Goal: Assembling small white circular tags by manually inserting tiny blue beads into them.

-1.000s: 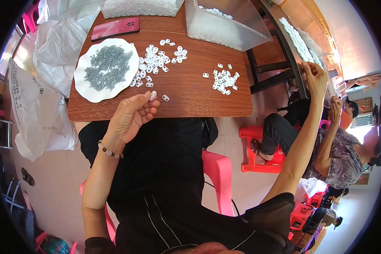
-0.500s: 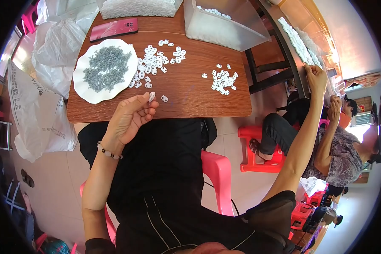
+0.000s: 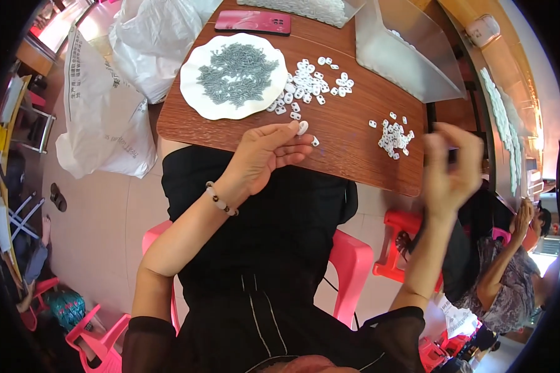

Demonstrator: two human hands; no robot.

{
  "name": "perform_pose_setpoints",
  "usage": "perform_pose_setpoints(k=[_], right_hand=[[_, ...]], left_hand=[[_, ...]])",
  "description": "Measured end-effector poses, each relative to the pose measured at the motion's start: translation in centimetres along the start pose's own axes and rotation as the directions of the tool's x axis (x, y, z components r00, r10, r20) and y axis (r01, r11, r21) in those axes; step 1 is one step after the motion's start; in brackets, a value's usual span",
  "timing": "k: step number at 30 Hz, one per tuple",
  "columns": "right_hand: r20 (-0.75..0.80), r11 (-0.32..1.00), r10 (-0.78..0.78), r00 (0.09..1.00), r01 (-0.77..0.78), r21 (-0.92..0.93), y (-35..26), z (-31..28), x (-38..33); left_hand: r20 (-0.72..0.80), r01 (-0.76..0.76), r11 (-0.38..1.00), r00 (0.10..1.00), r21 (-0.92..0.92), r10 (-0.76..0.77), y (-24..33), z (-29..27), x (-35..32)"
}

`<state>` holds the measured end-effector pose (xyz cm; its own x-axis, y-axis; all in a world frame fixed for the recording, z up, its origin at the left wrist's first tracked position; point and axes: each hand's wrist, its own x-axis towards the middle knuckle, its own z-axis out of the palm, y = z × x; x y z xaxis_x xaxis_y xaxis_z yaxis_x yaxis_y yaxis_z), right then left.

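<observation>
My left hand [image 3: 272,152] is over the table's near edge, pinching a small white oval plastic piece [image 3: 303,128] between thumb and forefinger. A loose white piece [image 3: 315,142] lies just beside its fingers. My right hand [image 3: 452,165], blurred by motion, is raised at the table's right edge, thumb and fingers apart, with nothing visible in it. Near it lies a pile of small white pieces with holes [image 3: 394,138]. Farther left is a larger heap of white oval pieces [image 3: 306,82], next to a scalloped white plate [image 3: 191,78] of tiny grey spring-like pieces [image 3: 236,71].
A pink phone [image 3: 252,22] and a clear bin [image 3: 410,65] stand along the far side of the wooden table [image 3: 348,165]. Rows of white pieces [image 3: 503,118] lie on another surface at right. White sacks [image 3: 106,118] stand left; a person [image 3: 510,273] sits at right.
My right hand has come back from the row of white pieces on the right-hand surface to the table's right edge. My left hand still holds the white piece. The view has shifted.
</observation>
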<state>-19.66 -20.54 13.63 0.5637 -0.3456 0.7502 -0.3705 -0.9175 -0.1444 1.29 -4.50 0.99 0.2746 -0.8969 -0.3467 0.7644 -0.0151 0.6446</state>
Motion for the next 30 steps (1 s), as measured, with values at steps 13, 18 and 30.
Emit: perform_pose_setpoints(k=[13,18,30], right_hand=[[0.26,0.922,0.049,0.964,-0.144,0.36,-7.4,12.0,-4.2],[0.252,0.904,0.059,0.966,-0.159,0.396,-7.4,12.3,-4.4],[0.253,0.899,0.069,0.965,-0.171,0.404,-7.0,12.4,-4.6]], left_hand=[[-0.061,-0.151,0.987,0.987,-0.052,0.148,-1.3,0.4,0.3],[-0.043,-0.171,0.982,0.985,-0.081,0.168,-1.2,0.4,0.2],[-0.03,-0.211,0.976,0.977,-0.062,0.209,-2.0,0.2,0.7]])
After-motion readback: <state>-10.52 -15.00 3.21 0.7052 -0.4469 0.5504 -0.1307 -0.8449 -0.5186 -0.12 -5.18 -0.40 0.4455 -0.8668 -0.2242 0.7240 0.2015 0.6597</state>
